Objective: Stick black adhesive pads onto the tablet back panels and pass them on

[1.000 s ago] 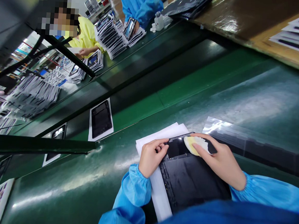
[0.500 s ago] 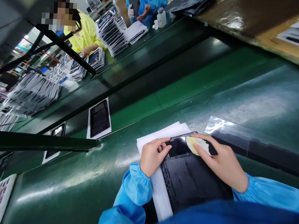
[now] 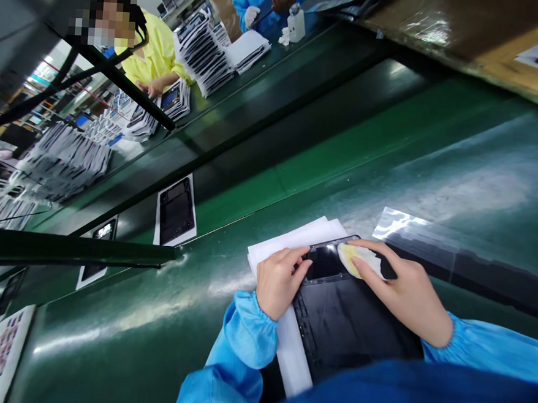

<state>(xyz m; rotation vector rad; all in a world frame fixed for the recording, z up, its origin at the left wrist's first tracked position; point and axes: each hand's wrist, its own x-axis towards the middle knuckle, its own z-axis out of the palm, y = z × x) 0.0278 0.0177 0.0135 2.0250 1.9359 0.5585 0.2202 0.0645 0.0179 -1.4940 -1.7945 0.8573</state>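
A black tablet housing (image 3: 357, 324) lies on white paper sheets (image 3: 295, 360) in front of me, its far end holding a glossy dark strip. At the far left corner, my left hand (image 3: 279, 279) pinches the housing's edge between thumb and fingers. My right hand (image 3: 410, 291) grips a folded white and yellowish wiping cloth (image 3: 361, 261), which rests on the glossy strip. The housing's near end is hidden by my blue clothing.
Tablet parts on white sheets, one a black panel (image 3: 177, 210), lie along the green conveyor belt (image 3: 308, 161). A clear film strip (image 3: 431, 250) lies to the right. Across the belt, co-workers stand by stacked panels (image 3: 205, 56) and a white bottle (image 3: 296, 24). A dark metal bar (image 3: 72, 252) juts in from the left.
The view has shifted slightly. My hands and the cloth stay nearly in place on the housing. Another person's hand has appeared at the lower left edge. The blue-sleeved co-worker's dark panel is tilted lower.
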